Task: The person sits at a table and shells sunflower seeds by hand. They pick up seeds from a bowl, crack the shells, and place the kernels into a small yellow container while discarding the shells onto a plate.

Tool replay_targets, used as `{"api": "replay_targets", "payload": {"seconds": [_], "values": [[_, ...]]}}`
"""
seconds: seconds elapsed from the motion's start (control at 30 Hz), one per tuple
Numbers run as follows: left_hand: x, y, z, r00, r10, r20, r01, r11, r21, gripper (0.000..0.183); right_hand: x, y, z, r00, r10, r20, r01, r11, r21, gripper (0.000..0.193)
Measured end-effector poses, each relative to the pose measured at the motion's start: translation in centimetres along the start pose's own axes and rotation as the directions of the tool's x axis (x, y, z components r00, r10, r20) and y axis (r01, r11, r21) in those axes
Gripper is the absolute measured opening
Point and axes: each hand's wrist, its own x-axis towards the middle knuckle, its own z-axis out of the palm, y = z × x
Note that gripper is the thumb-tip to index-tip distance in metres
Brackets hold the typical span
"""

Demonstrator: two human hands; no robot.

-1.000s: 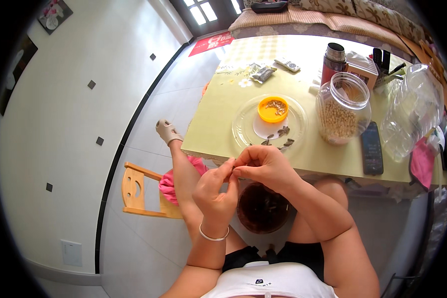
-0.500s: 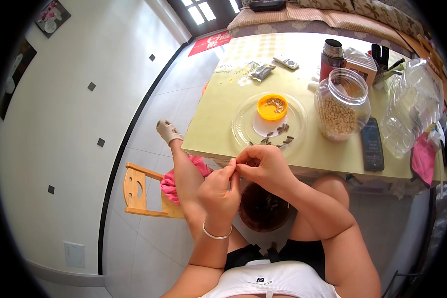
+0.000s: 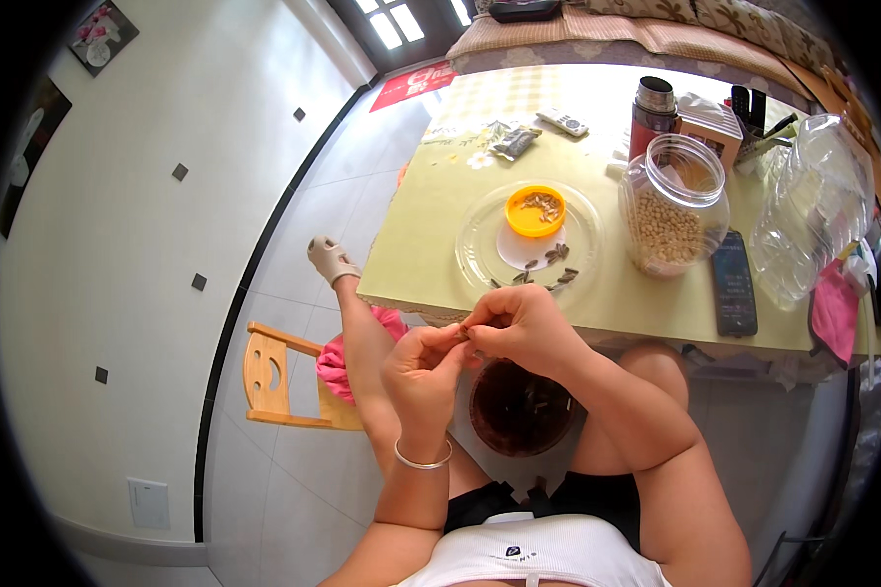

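Note:
My left hand [image 3: 423,377] and my right hand [image 3: 524,328] meet in front of the table's near edge, fingertips pinched together. Between them is a small dark sunflower seed [image 3: 463,334], mostly covered by the fingers. Just beyond, a clear plastic plate [image 3: 584,215] lies on the table. Several loose sunflower seeds [image 3: 558,253] rest on its near part. A round yellow lid [image 3: 527,224] stands on the plate and holds pale shelled kernels [image 3: 541,205]. Below my hands, between my legs, a dark brown bin [image 3: 519,430] has light bits inside.
Right of the plate, an open clear jar [image 3: 671,235] holds tan kernels or beans. A black phone [image 3: 734,293], a large clear plastic container [image 3: 817,205] and a flask [image 3: 653,112] are nearby. A remote [image 3: 563,122] and a small packet [image 3: 516,144] lie farther back. A wooden chair [image 3: 264,372] stands left.
My left fingers have shifted and bent more around the pinch, and the left wrist has moved slightly left. The dark seed now shows between the fingertips. The table items look unchanged.

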Motion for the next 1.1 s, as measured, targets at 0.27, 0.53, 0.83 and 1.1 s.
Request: {"api": "replay_targets", "payload": {"seconds": [0.27,0.53,0.83,1.1], "values": [[1.0,-1.4,-1.6,0.972,-0.220,0.086,0.236,0.899,-0.368,0.017,0.2,-0.1,0.0,1.000,-0.002,0.017,0.003,0.999,-0.048,0.012],[1.1,-2.3,-1.8,0.965,-0.251,0.074,0.261,0.893,-0.366,0.017,-0.1,-1.2,-1.3,0.992,-0.019,0.127,0.067,0.922,-0.381,0.011],[0.6,-3.1,-2.2,0.971,-0.231,0.058,0.237,0.958,-0.162,0.012,0.8,0.5,-0.2,0.998,-0.054,0.020,0.057,0.955,-0.293,0.012],[0.7,-4.7,-3.0,0.922,-0.369,0.117,0.386,0.859,-0.337,0.008,2.1,2.1,-0.4,0.988,-0.026,0.149,0.056,0.977,-0.206,0.011]]}}
